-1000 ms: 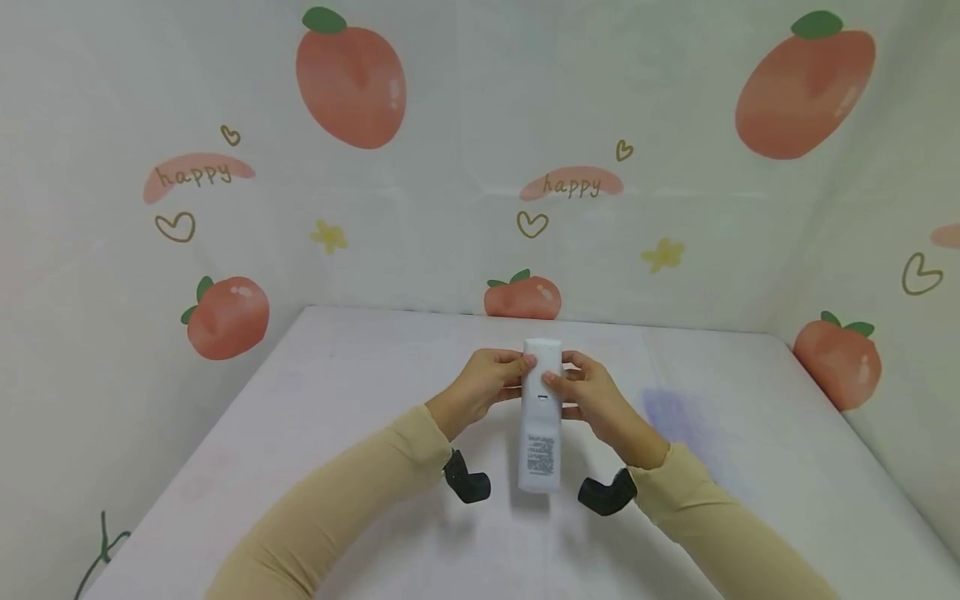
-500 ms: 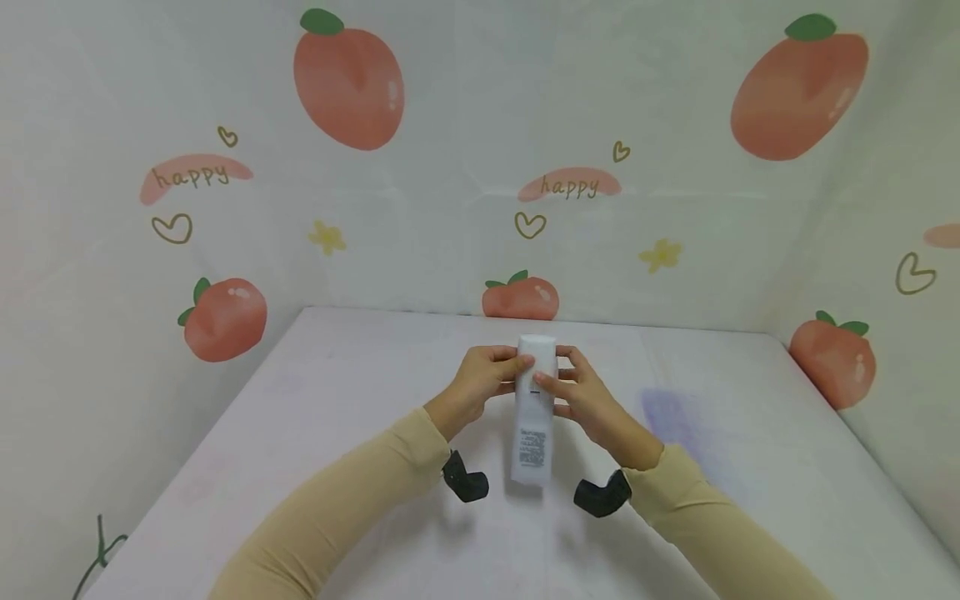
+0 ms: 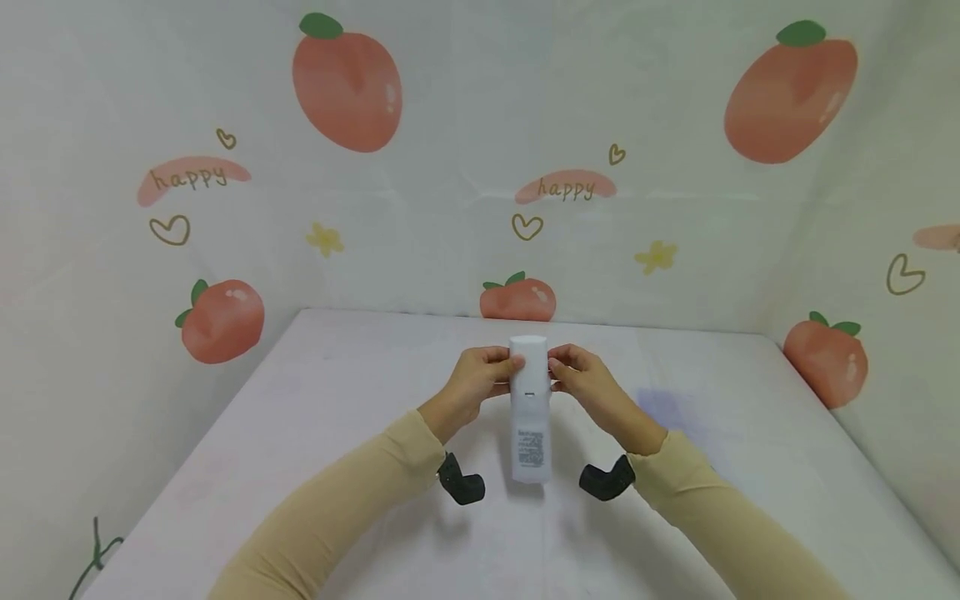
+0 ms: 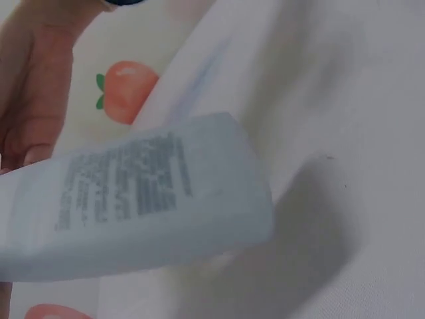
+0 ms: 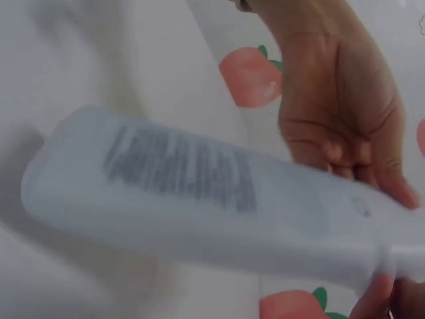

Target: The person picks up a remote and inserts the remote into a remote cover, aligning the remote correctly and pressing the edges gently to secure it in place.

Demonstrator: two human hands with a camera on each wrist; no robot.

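Observation:
A white remote control is held up above the table, its back towards me. Printed text covers its lower part, and a small latch of the battery cover shows higher up. My left hand grips the upper left side, thumb lying on the back. At the upper right edge, my right hand holds the remote between thumb and curled fingers. The front face is hidden. Close up in the left wrist view, the remote's lower end hangs over the tabletop. The right wrist view shows the left hand beyond the remote.
The white-covered table spreads around both hands, with a purple smudge on its right part. A curtain printed with peaches stands behind it and at the sides. Dark wrist-worn pieces jut from under the sleeves.
My right thumb has slid off the remote's back to its right edge, and the right hand has shifted slightly right. The remote has moved slightly left in view. The left hand keeps its grip.

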